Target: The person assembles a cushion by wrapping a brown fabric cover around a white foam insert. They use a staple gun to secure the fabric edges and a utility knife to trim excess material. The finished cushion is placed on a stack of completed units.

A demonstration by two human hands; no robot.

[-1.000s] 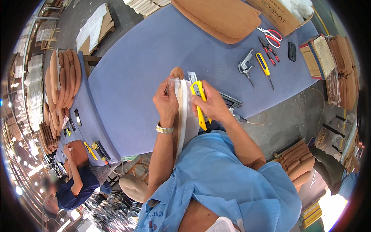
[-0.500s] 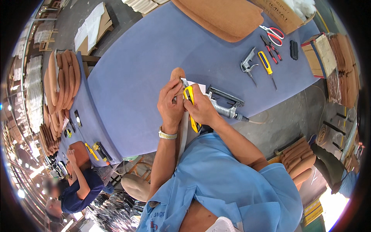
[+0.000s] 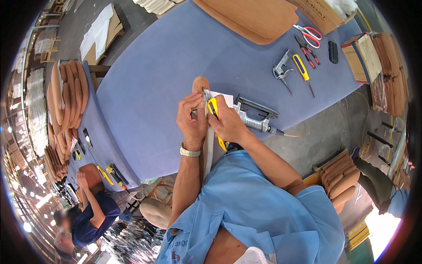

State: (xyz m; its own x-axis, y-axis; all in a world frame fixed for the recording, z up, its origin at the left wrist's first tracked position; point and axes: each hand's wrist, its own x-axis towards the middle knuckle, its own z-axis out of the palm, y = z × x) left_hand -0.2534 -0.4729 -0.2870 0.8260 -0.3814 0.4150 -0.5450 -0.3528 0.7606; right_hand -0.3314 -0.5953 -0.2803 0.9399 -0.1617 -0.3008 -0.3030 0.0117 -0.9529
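Observation:
A brown upholstered cushion [image 3: 201,82] stands on edge near the table's front, its far rounded end showing past my hands. My left hand [image 3: 191,121] is closed on its far part, fingertips pinching at the edge where the fabric meets the pale underside [image 3: 209,147]. In my right hand [image 3: 230,123] is a yellow utility knife [image 3: 212,105], its blade end pointing away from me at that edge, close to my left fingertips. Whether the blade touches the fabric cannot be made out. Just right of my right hand lies a grey staple gun [image 3: 255,119] with an air hose.
On the blue-covered table [image 3: 145,101] lie a larger brown cushion [image 3: 250,20], scissors [image 3: 311,36], pliers [image 3: 307,52], a yellow screwdriver [image 3: 303,70] and an air blow gun [image 3: 281,68]. A cardboard box [image 3: 318,16] stands far right. Another person [image 3: 94,220] works at lower left.
My left fingers have shifted slightly along the cushion's edge, and the knife has moved a little to the left with my right hand. The view has tilted slightly.

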